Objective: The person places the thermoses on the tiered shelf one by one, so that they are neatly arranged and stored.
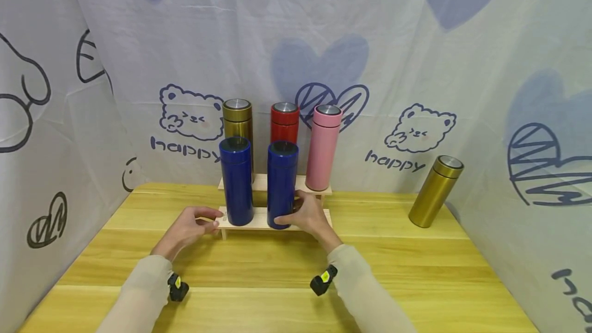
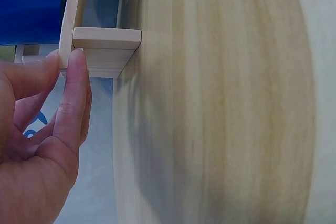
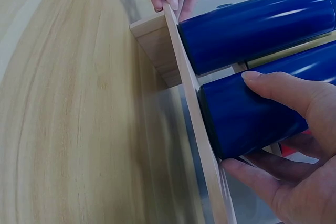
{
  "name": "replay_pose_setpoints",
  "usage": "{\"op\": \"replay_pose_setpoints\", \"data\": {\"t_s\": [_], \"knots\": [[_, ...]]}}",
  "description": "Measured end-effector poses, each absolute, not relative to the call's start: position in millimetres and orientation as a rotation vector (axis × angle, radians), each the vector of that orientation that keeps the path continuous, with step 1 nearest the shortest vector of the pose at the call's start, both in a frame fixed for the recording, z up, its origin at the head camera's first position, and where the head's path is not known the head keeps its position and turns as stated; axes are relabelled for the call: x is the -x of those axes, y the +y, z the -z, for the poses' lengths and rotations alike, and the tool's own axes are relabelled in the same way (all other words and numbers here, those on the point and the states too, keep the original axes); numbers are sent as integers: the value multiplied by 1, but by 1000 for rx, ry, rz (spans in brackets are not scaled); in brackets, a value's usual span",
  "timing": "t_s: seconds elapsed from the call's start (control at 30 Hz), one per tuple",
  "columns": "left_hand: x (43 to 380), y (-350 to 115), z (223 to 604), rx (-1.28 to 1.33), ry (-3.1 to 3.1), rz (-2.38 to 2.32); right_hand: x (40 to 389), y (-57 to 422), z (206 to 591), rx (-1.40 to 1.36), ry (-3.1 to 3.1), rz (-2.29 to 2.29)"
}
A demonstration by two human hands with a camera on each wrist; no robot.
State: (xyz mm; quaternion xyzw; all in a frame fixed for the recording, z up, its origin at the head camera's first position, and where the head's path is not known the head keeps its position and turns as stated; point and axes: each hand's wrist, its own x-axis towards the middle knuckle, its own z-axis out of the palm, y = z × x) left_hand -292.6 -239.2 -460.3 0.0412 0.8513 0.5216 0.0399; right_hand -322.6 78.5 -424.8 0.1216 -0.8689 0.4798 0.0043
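In the head view, two blue thermos bottles stand on the lower tier of a two-tier wooden rack (image 1: 260,218). My right hand (image 1: 311,216) grips the right blue thermos (image 1: 281,184) low down, thumb in front and fingers round its far side. The right wrist view shows that thermos (image 3: 247,116) with its base on the tier. The other blue thermos (image 1: 238,184) stands upright to its left. My left hand (image 1: 188,230) pinches the left end of the lower tier, and the left wrist view shows thumb and fingers on the board's edge.
On the upper tier stand a gold thermos (image 1: 238,122), a red thermos (image 1: 284,125) and a pink thermos (image 1: 322,153); the blue ones partly hide the first two. Another gold thermos (image 1: 435,192) stands on the wooden table (image 1: 259,292) at the right. A printed curtain (image 1: 222,40) hangs behind.
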Motion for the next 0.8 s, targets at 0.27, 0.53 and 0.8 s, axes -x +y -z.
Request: {"op": "replay_pose_setpoints", "data": {"t_s": [0.27,0.53,0.8], "knots": [[294,-240,463,-126,2604,-1605,325,77,427,-377,-2723,-1490],[294,-242,463,-151,2608,-1604,326,76,426,-363,-2727,-1500],[295,-241,463,-142,2595,-1617,327,75,427,-367,-2714,-1526]]}}
